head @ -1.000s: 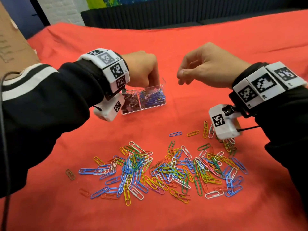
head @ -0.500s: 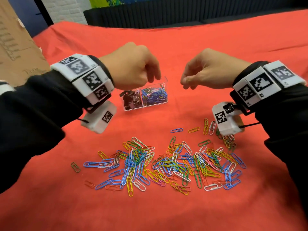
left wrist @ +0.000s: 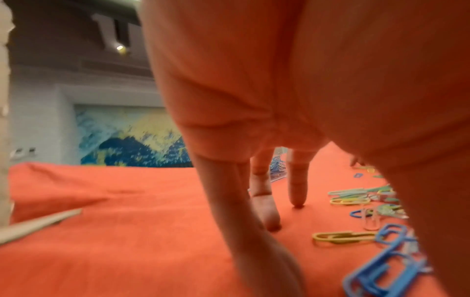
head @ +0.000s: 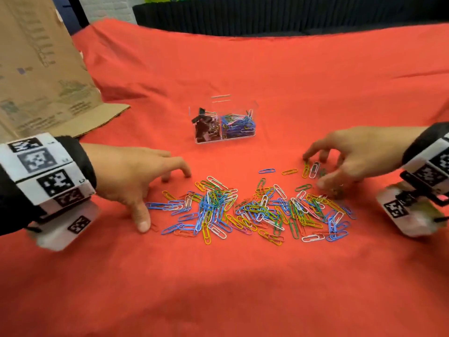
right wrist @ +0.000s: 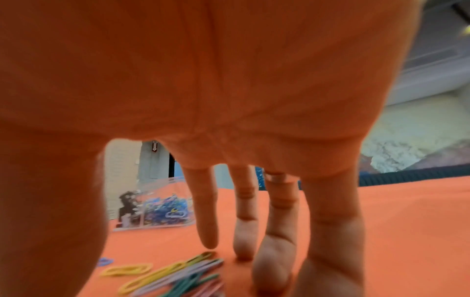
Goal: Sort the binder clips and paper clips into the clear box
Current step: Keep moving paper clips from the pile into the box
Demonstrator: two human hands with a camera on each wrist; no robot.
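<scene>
A clear box stands on the red cloth, black binder clips in its left half and coloured paper clips in its right half. Nearer me lies a wide pile of loose paper clips. My left hand is spread at the pile's left edge, fingertips down on the cloth and thumb by a red clip. My right hand hovers spread over the pile's right end, fingers reaching down to a few clips. Neither hand holds anything that I can see.
A red cloth covers the whole table. A flattened cardboard sheet leans at the far left. A dark ribbed panel runs along the table's far edge.
Both hands have come down from beside the box to the loose pile, and their curled fingers have spread. The left hand left the box's rim. My view has tilted and pulled back.
</scene>
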